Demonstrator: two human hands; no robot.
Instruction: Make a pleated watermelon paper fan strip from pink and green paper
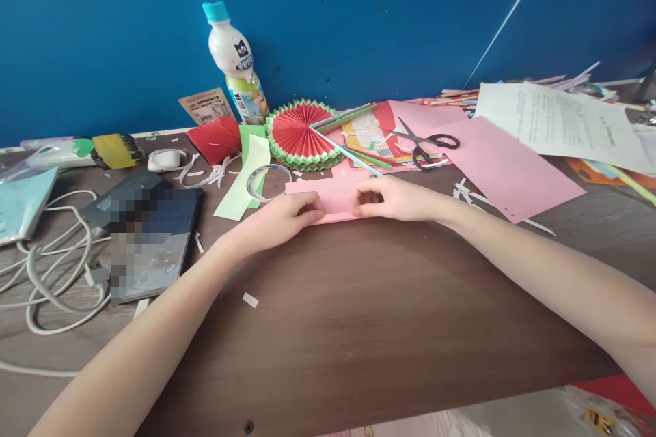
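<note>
On the dark brown wood-grain tabletop [353,314], a round pleated paper fan, red with a green-and-white zigzag border [293,135], lies near the blue wall [359,20]. The pink folded paper strip [335,200] is just in front of this fan, on the side nearer the person and slightly to the right.

The left hand [294,215] has its fingers curled down on the strip's left part, thumb and fingertips brought together at the near edge, pinching the paper there. The right hand [382,199] grips the same near edge farther right, its curled fingers likewise closed on the strip (a small dark gap shows inside the curl).

Thin green and pale-blue sticks [346,152] splay out from the fan's right half. Farther right of the fan are black-handled metal scissors [417,142], then a large flat pink paper sheet [512,167] and a white printed sheet [556,123]. A white plastic bottle with a turquoise cap [231,51] leans behind the fan, to its left. Left and in front of the fan, a clear ring of tape [251,186] rests against pale green paper strips [238,184]; a crumpled-looking red paper piece [218,138] lies left of it.
</note>
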